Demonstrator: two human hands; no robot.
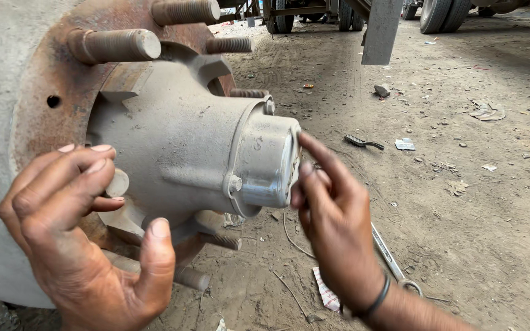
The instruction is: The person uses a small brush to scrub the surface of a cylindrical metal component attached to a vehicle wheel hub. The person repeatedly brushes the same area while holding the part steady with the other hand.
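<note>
Two hands: both mine, both up at the wheel hub, one on each side of it.
Left hand: spread wide, holding nothing; fingers curl by the hub's lower flank near a stud, thumb raised underneath, as I judge to steady myself against the casting.
Right hand: fingers drawn fairly close together, gripping nothing; my index fingertip rests on the outer face of the hub cap, the others tucked just behind its edge, feeling the seat, I'd say.
Hub cap: pale metal, sitting on the end of the hub, facing right toward open ground; small bolts show on its flange.
Hub: grey, dusty, sticking out of the rusty drum face, no wheel on it.
Wheel studs: long threaded ones ring the hub, bare of nuts where I can see; the lower ones sit just beside my left thumb and crowd any reach beneath.
Ground: packed dirt with scraps and stones.
Wrench: long and lying on the dirt behind my right wrist, partly hidden by it.
Brush: small, dark, farther out, well apart from my hands.
Paper scrap: on the dirt below my right forearm.
Background: truck tyres and a hanging grey flap at the yard's far end.
</note>
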